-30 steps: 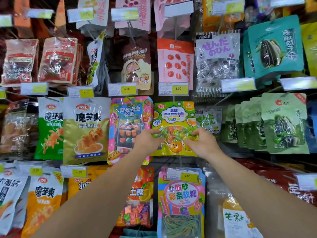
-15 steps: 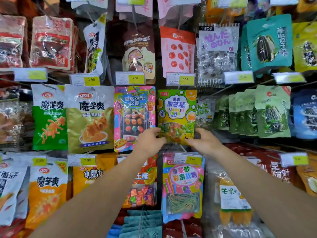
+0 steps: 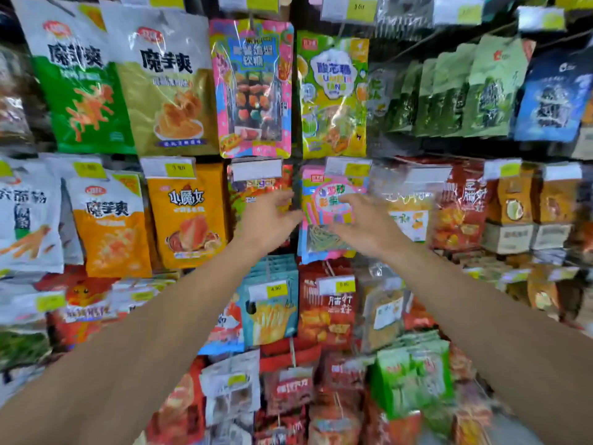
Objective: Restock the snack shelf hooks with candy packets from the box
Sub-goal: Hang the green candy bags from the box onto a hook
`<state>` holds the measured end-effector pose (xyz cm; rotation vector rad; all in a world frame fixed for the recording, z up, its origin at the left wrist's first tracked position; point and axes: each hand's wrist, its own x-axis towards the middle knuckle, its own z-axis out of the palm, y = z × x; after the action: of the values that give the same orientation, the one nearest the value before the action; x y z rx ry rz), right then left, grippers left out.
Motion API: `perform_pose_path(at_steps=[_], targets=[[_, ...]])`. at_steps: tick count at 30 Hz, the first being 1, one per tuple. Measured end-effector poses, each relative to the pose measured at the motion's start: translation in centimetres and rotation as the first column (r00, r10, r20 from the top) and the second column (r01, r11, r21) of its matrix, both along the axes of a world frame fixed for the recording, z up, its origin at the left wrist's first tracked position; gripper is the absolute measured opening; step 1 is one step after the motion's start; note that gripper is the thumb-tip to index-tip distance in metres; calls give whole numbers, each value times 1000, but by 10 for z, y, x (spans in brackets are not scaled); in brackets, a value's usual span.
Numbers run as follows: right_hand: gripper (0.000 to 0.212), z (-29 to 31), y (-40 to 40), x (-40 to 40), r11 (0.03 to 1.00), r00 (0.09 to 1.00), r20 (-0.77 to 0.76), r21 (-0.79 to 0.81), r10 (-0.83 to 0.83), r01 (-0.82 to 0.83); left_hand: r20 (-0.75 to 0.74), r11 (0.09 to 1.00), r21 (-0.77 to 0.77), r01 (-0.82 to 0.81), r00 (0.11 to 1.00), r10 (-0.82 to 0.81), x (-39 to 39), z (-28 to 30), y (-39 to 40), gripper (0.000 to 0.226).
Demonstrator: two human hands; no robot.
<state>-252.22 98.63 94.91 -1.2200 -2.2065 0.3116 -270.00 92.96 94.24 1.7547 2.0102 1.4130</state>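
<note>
Green-yellow candy packet (image 3: 332,94) hangs on its hook in the upper row, and both hands have let go of it and dropped a row since a moment ago, so that packet looks hung. The left hand (image 3: 268,220) and right hand (image 3: 362,224) are blurred, fingers (image 3: 282,199) loosely spread and holding nothing, in front of the pink packet (image 3: 327,232) below. The box is out of view.

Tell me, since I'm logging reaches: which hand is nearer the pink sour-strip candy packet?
Right. The right hand overlaps the pink packet, fingers spread over its front; the left hand is beside its left edge.
</note>
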Motion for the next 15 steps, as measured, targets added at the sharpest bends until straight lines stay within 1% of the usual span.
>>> perform_pose_path(at_steps=[2,5,7,8,10,12,15], targets=[[60,-26,-22,5,999,999,15,-36,30,-30,29,999,-48,6,1000,-4,1,-25,-23,33],[60,-68,-51,8,995,995,77,-89,61,-54,74,993,-118,-17,997,26,4,-64,-56,51],[61,-104,-68,8,982,989,119,-178,90,-68,97,976,-214,-46,993,68,8,-94,-80,50],[62,-116,-73,8,978,983,148,-193,104,-74,112,965,-257,-48,991,79,9,-105,-88,49],[64,-150,-91,7,964,967,203,-246,151,-99,182,946,-321,-38,978,101,16,-138,-114,55],[64,-181,-110,6,946,957,214,-300,196,-127,234,930,-366,-37,963,130,19,-171,-138,61],[64,-226,-137,3,911,946,221,-389,237,-137,307,892,-451,-41,931,198,20,-213,-171,42]])
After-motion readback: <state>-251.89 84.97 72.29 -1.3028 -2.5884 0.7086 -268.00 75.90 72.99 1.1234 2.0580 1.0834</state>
